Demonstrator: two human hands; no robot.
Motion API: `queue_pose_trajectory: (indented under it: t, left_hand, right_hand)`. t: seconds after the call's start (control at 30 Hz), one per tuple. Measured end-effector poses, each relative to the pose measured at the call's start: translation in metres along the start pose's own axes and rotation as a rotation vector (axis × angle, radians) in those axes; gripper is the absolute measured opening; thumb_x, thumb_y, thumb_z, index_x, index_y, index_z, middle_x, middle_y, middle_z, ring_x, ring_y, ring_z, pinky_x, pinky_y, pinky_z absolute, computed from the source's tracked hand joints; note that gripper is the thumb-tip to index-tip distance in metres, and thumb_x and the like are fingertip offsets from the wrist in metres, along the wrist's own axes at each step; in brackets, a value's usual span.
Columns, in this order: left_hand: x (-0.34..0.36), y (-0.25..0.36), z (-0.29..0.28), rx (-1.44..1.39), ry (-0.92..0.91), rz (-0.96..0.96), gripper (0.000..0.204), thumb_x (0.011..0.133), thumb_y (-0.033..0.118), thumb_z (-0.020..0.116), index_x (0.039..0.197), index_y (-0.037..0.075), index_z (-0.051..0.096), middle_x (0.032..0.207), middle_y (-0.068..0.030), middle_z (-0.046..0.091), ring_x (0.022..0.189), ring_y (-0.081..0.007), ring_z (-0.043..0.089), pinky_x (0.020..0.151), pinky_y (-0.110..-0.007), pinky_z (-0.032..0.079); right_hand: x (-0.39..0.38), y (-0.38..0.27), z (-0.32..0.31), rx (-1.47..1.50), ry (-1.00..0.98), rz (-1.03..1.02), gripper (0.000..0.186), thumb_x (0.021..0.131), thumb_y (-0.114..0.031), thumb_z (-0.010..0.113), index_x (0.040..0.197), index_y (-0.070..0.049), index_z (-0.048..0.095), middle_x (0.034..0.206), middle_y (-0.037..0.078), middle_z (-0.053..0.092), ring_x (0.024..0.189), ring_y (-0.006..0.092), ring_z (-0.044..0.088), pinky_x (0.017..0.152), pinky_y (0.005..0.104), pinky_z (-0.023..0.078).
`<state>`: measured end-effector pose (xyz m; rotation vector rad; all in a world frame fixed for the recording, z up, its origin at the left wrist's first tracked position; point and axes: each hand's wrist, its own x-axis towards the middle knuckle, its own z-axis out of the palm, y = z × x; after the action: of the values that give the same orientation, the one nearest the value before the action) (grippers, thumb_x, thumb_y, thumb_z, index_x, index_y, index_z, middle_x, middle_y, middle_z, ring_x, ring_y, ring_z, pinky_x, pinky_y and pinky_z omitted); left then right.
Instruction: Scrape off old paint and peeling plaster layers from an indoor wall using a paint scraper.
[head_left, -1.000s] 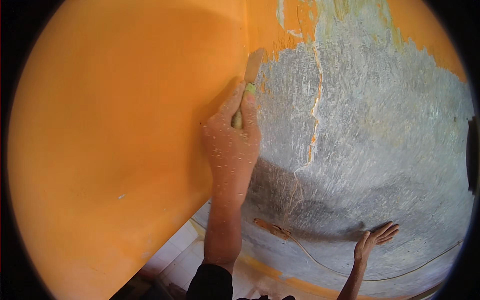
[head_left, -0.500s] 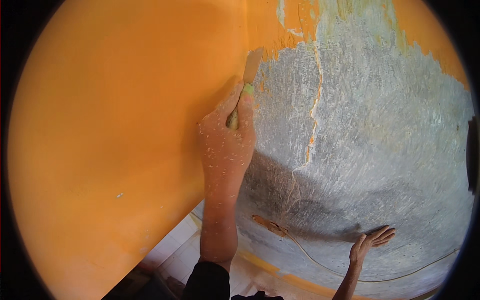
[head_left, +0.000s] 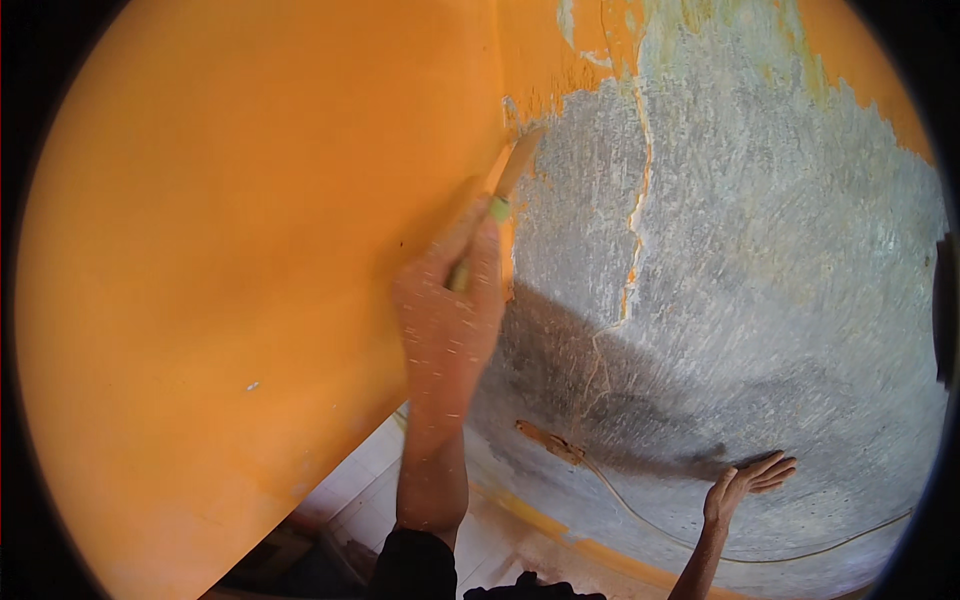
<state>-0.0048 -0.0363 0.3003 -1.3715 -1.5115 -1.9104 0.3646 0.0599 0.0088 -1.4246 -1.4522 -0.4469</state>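
Observation:
My left hand (head_left: 450, 300), speckled with pale flakes, is closed around the handle of a paint scraper (head_left: 521, 160). Part of the green handle shows between the fingers, and the blade points up and slightly right. Its tip lies by the inner corner, where orange paint borders the scraped grey wall (head_left: 760, 240). A thin strip of orange paint (head_left: 507, 250) remains along that corner beside the hand. Lower right, my right hand (head_left: 737, 490) is open, fingers stretched out flat against the grey wall, holding nothing.
A smooth orange wall (head_left: 240, 220) fills the left side. A jagged crack (head_left: 634, 230) runs down the grey wall to a brown wall recess (head_left: 550, 443), from which a thin cable (head_left: 640, 518) trails right. Pale floor tiles (head_left: 365, 480) show below.
My left hand has moved down a little along the corner, and the scraper's blade leans further right. The right hand stays on the wall; the view has shifted slightly.

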Motion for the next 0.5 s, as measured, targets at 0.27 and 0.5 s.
queue_pose_trajectory:
  t: [0.27,0.5]
  left_hand:
    - [0.008,0.007,0.003,0.041,0.026,-0.031,0.031,0.094,0.018,0.058,0.115,-0.004,0.063,0.1,-0.0112,0.07,0.085,-0.0148,0.062,0.08,-0.028,0.047]
    - [-0.003,0.013,0.0,-0.082,-0.004,-0.247,0.032,0.093,0.018,0.06,0.115,-0.004,0.064,0.1,-0.0104,0.069,0.086,-0.0139,0.059,0.08,-0.028,0.046]
  right_hand:
    - [-0.004,-0.004,-0.004,0.0,-0.024,-0.002,0.091,0.091,-0.07,0.019,0.15,-0.006,-0.006,0.156,0.017,-0.017,0.142,0.0366,-0.019,0.108,0.0586,-0.016]
    - [-0.001,0.0,-0.003,-0.018,-0.011,-0.03,0.091,0.091,-0.07,0.02,0.15,-0.006,-0.007,0.155,0.018,-0.017,0.142,0.0368,-0.02,0.108,0.0581,-0.017]
